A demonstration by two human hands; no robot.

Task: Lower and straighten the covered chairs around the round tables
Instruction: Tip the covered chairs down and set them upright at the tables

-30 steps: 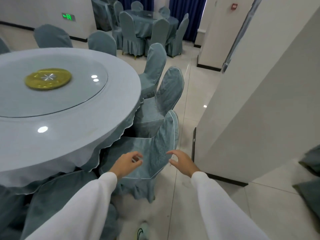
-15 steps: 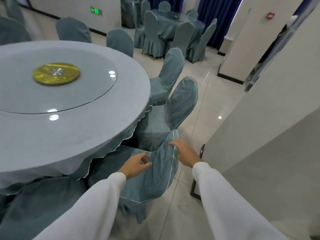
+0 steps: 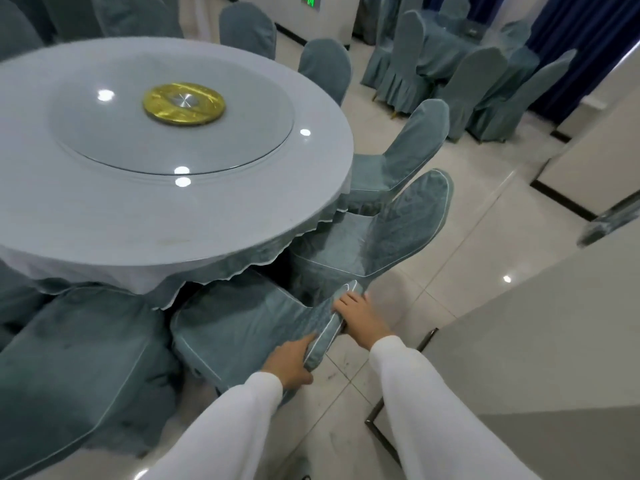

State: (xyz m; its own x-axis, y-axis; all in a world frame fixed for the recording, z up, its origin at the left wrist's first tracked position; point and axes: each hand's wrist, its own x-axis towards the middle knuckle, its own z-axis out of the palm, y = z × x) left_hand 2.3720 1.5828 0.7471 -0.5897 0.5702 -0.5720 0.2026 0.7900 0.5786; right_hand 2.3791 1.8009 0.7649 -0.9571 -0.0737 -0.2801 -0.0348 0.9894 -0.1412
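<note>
A grey-blue covered chair (image 3: 242,323) stands at the near edge of the round table (image 3: 156,220), its seat partly under the tablecloth. My left hand (image 3: 289,363) grips the near end of the chair's backrest top. My right hand (image 3: 360,315) holds the far end of the same backrest, fingers wrapped over its top edge. A second covered chair (image 3: 391,230) stands just beyond it, and a third covered chair (image 3: 405,154) behind that one. Another covered chair (image 3: 79,368) sits at the lower left.
A glass turntable with a gold hub (image 3: 183,103) lies on the table. A white wall panel (image 3: 536,341) with a dark metal base stands close on the right. A second table with several covered chairs (image 3: 460,60) is at the back right.
Both hands went from reaching toward the chair's backrest to gripping its top edge. The view has swung so the table and the chair sit more to the right and closer.
</note>
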